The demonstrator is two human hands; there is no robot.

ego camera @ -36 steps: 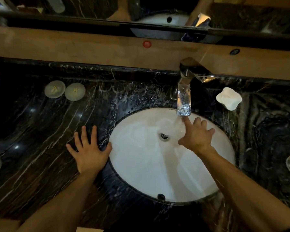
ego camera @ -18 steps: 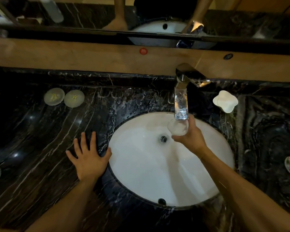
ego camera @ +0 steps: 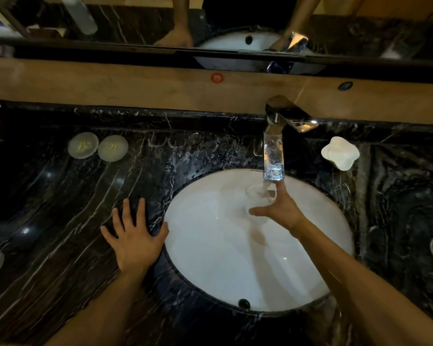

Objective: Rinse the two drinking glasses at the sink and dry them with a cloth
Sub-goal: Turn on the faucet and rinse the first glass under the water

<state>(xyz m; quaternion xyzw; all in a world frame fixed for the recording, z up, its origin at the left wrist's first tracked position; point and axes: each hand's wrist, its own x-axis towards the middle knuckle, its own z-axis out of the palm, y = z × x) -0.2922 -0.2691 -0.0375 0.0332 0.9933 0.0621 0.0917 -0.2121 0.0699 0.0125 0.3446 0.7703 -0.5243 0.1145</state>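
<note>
I can read no text here. The red round sticker (ego camera: 217, 77) on the ledge above the gripped glass (ego camera: 259, 202) bears a mark too blurred to read. Faint print on the sink (ego camera: 235, 270) rim beside the tap (ego camera: 274, 156) is illegible too.

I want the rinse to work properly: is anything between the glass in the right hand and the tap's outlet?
Nothing visible. The right hand grips the glass over the basin, directly below the tap, mouth up, with only open space between rim and outlet.

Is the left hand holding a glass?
No, the left hand lies flat with spread fingers on the dark counter, while the right hand holds the glass.
</note>
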